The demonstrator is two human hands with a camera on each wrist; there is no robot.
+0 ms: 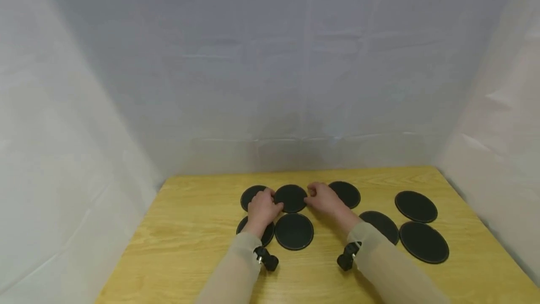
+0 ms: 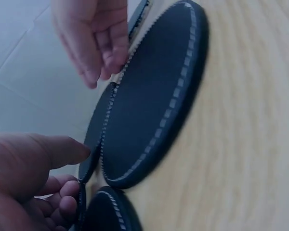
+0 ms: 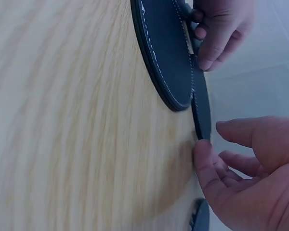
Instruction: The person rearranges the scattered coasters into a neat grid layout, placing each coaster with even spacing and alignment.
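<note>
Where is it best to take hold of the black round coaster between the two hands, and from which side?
Probably at its thin stitched rim, from left and right together. The coaster lies flat on the table, so its top offers no grip; the left hand and right hand already flank its edges.

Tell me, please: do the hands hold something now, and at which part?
Both hands touch the middle black disc at opposite edges: left hand at its left rim, right hand at its right rim. A firm grip cannot be told.
</note>
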